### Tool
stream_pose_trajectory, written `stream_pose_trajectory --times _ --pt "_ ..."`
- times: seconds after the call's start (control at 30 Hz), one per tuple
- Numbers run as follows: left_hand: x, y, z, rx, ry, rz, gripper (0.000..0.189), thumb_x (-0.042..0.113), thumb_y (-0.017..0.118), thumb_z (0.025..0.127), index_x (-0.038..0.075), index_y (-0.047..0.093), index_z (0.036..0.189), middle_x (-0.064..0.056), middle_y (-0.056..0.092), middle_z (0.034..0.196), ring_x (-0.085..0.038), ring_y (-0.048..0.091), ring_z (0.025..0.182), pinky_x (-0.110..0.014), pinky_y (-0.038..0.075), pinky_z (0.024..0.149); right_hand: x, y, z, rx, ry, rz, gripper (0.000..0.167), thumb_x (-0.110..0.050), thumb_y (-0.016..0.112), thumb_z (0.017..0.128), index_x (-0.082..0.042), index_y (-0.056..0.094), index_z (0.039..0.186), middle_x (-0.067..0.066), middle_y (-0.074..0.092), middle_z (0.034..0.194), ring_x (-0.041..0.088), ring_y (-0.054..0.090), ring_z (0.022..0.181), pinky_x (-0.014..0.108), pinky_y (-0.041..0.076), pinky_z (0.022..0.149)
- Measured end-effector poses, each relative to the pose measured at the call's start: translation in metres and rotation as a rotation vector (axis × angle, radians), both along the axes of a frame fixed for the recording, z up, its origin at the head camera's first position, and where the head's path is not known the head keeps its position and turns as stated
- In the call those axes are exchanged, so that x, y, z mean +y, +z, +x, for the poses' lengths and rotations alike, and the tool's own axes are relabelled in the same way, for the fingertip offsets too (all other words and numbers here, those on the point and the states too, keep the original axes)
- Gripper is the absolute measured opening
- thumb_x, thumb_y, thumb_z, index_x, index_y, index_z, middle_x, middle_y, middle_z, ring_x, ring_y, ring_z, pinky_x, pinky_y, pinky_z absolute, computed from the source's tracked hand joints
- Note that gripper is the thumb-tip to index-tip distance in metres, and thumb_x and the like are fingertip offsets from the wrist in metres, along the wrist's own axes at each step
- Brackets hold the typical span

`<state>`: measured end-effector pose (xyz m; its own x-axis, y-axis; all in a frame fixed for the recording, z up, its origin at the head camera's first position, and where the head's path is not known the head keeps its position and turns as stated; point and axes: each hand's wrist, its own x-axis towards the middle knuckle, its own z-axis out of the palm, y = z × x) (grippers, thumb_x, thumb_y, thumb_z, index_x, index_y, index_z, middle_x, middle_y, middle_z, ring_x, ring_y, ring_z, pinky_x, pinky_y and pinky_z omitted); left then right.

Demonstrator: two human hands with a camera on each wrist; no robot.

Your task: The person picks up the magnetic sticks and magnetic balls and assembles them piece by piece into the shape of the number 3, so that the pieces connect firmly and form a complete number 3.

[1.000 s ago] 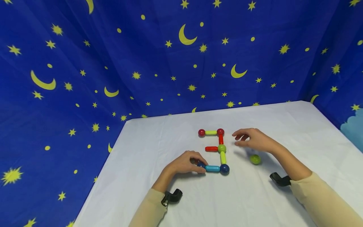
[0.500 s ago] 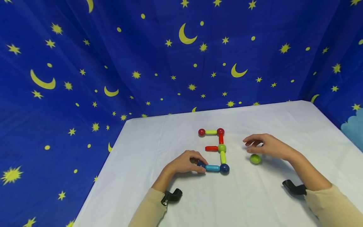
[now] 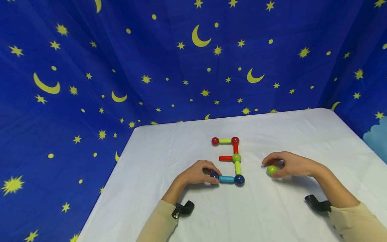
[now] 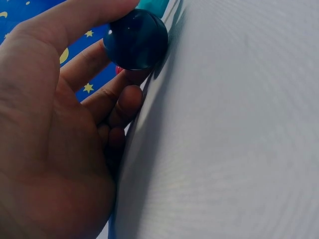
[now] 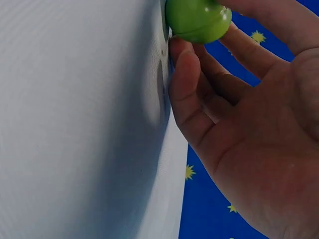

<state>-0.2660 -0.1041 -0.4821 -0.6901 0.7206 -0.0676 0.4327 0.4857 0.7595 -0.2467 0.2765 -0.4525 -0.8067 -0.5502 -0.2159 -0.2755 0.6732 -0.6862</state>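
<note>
My left hand [image 3: 199, 173] pinches a dark blue ball [image 4: 135, 40] between thumb and fingers, low on the white table. That ball sits at the left end of a light blue rod [image 3: 226, 179], whose other end meets a second dark blue ball [image 3: 239, 180]. From there a yellow-green rod [image 3: 238, 168] runs up to a green ball [image 3: 237, 158]. Over to the right, my right hand [image 3: 290, 164] has thumb and fingers around a loose lime-green ball [image 5: 198, 19], which is close against the tabletop.
A red rod [image 3: 225, 158] points left from the middle green ball. Farther back, another red rod [image 3: 235, 148] leads to a red ball [image 3: 235, 140], joined by a yellow-green rod [image 3: 225, 141] to another red ball [image 3: 215, 141]. Behind the white table [image 3: 169, 141] hangs a blue star-patterned cloth [image 3: 169, 57].
My right hand has moved right and toward me, away from the row of rods, and down to the lime-green ball, which it now grips. The left hand stays in place.
</note>
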Motion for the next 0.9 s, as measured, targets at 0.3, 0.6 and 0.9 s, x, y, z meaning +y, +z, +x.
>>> stream_pose_trajectory --times 0.3,0.6,0.9 --pt "0.001 -0.001 0.0 -0.012 0.001 0.0 0.023 0.039 0.075 0.077 0.034 0.072 0.099 0.013 0.066 0.093 -0.007 0.054 0.086 -0.021 0.046 0.076 0.0 -0.001 -0.001 0.005 -0.024 0.009 0.045 -0.03 0.078 0.074 -0.018 0.063 0.115 0.002 0.061 0.116 0.015 0.055 0.1 0.027 0.049 0.081" --pt "0.0 0.0 -0.001 -0.013 0.003 -0.006 0.023 0.039 0.076 0.077 0.034 0.072 0.099 0.013 0.066 0.093 -0.007 0.054 0.085 -0.021 0.045 0.076 -0.01 -0.004 -0.006 0.065 -0.083 0.028 0.046 -0.037 0.076 0.076 -0.021 0.065 0.117 -0.003 0.063 0.113 0.015 0.056 0.095 0.023 0.05 0.078" --pt "-0.001 -0.001 -0.001 -0.003 -0.003 0.001 0.023 0.04 0.076 0.076 0.035 0.072 0.098 0.013 0.066 0.092 -0.007 0.054 0.085 -0.021 0.045 0.075 -0.019 -0.005 -0.012 0.153 -0.106 -0.01 0.046 -0.036 0.074 0.079 -0.016 0.064 0.12 -0.002 0.066 0.109 0.012 0.056 0.088 0.022 0.049 0.073"
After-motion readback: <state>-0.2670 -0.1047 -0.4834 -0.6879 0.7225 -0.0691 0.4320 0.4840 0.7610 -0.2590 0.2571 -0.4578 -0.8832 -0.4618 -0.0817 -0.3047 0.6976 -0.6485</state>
